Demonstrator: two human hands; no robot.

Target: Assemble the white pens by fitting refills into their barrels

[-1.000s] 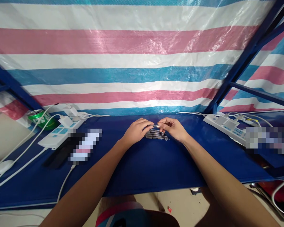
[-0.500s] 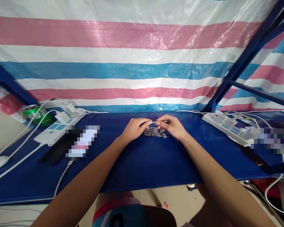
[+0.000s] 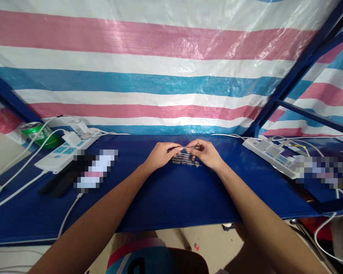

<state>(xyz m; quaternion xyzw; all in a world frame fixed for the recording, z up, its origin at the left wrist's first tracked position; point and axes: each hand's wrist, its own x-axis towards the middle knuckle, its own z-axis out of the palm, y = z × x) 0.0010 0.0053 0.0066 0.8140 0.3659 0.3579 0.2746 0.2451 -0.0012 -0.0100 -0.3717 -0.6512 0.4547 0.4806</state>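
Together, left hand [image 3: 161, 155] and right hand [image 3: 204, 153] pinch a metal rod [image 3: 192, 147] between fingers [image 3: 175, 145].

Left hand [image 3: 161, 155] and right hand [image 3: 203, 153] pinching a thin metal rod [image 3: 192, 147], more rods [image 3: 185, 160] lying below, blue table [image 3: 160, 199]

The thin metal rod [image 3: 192, 147] now level, no longer slanted.

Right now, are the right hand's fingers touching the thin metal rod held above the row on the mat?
Touching. The head view shows the fingers of the right hand closed on the thin metal rod, with no gap between them.
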